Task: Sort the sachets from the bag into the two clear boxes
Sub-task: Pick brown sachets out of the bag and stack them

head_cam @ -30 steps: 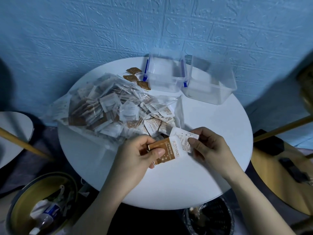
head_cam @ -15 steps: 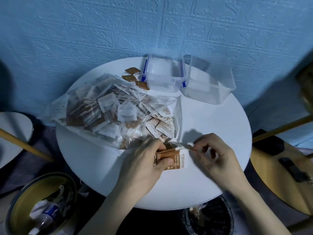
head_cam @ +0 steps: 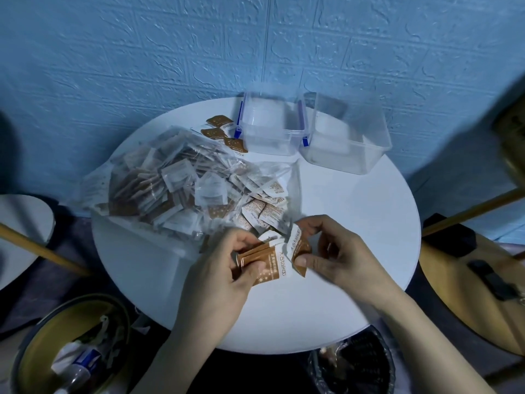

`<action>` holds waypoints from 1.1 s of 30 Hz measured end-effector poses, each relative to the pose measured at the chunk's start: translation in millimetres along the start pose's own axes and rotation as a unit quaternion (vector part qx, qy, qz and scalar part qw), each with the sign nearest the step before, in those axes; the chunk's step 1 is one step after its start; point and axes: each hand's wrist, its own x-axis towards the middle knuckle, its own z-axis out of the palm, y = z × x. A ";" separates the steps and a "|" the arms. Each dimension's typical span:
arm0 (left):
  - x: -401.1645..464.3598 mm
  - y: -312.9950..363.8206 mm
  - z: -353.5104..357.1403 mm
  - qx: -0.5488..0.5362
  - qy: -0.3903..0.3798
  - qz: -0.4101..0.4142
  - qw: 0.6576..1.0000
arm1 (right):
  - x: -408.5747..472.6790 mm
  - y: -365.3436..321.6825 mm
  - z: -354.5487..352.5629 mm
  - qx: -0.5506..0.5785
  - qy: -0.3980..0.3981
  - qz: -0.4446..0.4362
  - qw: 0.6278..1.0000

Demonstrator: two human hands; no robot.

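Blue embossed wall panels back a round white tabletop (head_cam: 355,251), and near its front edge both hands work close together. The left hand (head_cam: 227,268) has its fingers curled round a small stack of brown sachets (head_cam: 264,265), thumb on top. The right hand (head_cam: 335,251) pinches one more brown sachet (head_cam: 299,247) between thumb and forefinger, just beside the stack and seemingly touching it.

This looks like the gathering step: same-coloured sachets collected before any drop. Behind the hands, the clear bag (head_cam: 181,189) sprawls over the left half of the tabletop, still full of mixed brown and white sachets. At the far edge stand the two clear boxes (head_cam: 270,137), side by side and apparently empty, with three loose brown sachets (head_cam: 218,129) lying left of them. Next, I judge, the held bundle must be carried across to one box.
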 end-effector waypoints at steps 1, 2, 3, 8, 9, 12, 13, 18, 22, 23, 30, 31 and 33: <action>-0.5 0.6 0.8 0.002 0.000 0.000 1.000 | 1.9 0.7 0.7 0.003 -0.002 -0.001 1.000; -0.8 0.8 1.4 0.011 0.001 0.005 1.000 | 2.7 1.4 1.2 0.010 -0.009 -0.003 1.000; -0.8 0.4 2.1 0.021 0.004 0.015 1.000 | 2.5 1.4 2.2 0.028 -0.016 -0.009 0.999; -0.1 -0.9 2.2 0.042 0.008 0.020 0.999 | -7.5 -1.3 -3.1 0.066 0.080 -0.030 0.994; -0.7 -0.1 1.8 0.042 0.001 0.012 0.999 | -11.3 -1.2 -5.9 0.072 0.092 -0.028 0.993; -1.9 1.9 0.5 0.034 -0.011 0.005 0.999 | -25.0 -2.4 -7.7 0.108 0.052 -0.006 0.993; -2.0 2.6 0.3 0.033 -0.010 0.004 0.999 | -28.6 -2.8 -6.2 0.132 0.033 0.002 0.991; -2.1 3.2 -0.9 0.032 -0.011 0.006 0.999 | -34.3 -3.6 -10.4 0.209 0.028 0.009 0.978; -0.8 1.7 -0.3 0.032 -0.011 0.007 0.999 | -38.5 -4.1 -18.9 0.249 -0.007 0.006 0.969; -0.4 1.4 0.2 0.032 -0.011 0.007 0.999 | -39.3 -3.6 -18.9 0.249 -0.021 0.006 0.968; 0.0 2.3 -0.2 0.019 -0.006 0.011 1.000 | -38.2 0.9 -16.3 0.259 0.007 0.029 0.965; -0.6 3.0 1.0 0.016 -0.008 0.011 1.000 | -37.1 1.9 -12.0 0.247 0.005 0.032 0.968; -2.2 5.5 3.8 0.012 -0.011 0.018 1.000 | -34.3 2.5 -0.9 0.210 0.007 0.038 0.977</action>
